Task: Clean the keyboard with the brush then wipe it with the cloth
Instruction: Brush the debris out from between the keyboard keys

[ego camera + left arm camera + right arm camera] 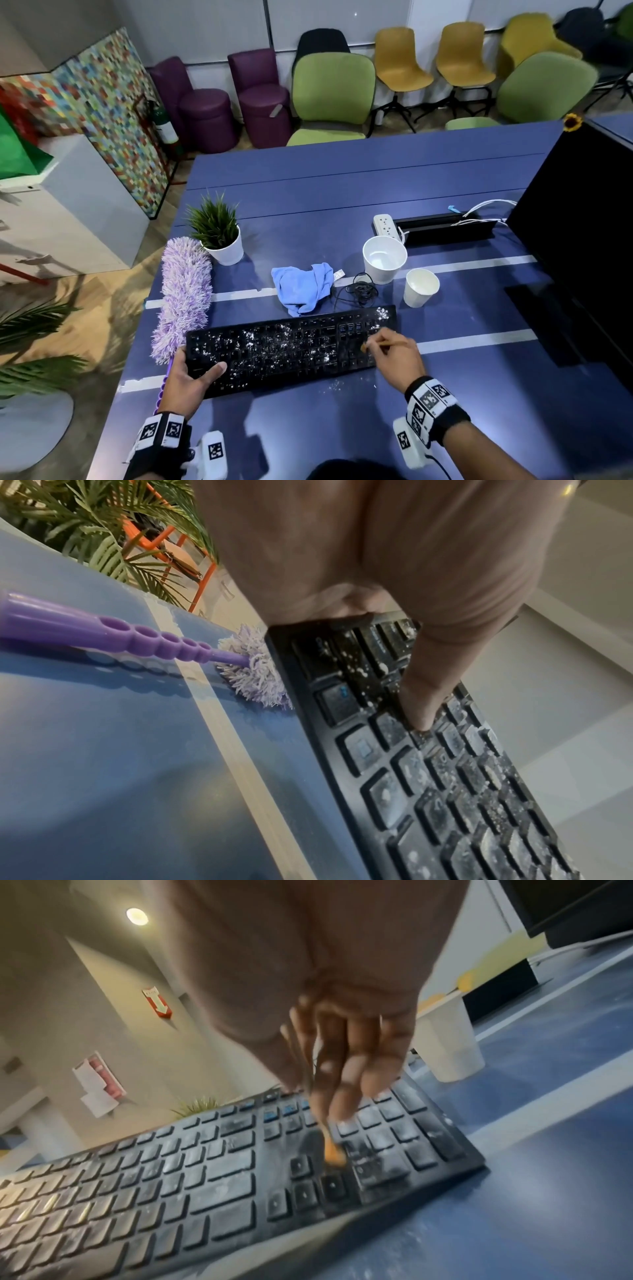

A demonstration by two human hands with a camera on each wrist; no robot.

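Note:
A black keyboard (291, 349) speckled with white dust lies on the blue table (342, 171). My left hand (195, 375) grips its left end, thumb pressed on the keys (421, 696). My right hand (383, 349) pinches a small wooden-handled brush (394, 342), whose tan bristles (334, 1153) touch the keys beside the number pad. That right part of the keyboard (205, 1177) looks less dusty than the middle. A crumpled blue cloth (301, 287) lies just behind the keyboard.
A fluffy purple duster (185, 294) lies along the table's left edge, its handle (103, 631) by my left wrist. Behind the keyboard are a potted plant (222, 246), a coiled cable (359, 291), two white cups (384, 259) (420, 287) and a power strip (388, 226). A black monitor (582, 222) stands at right.

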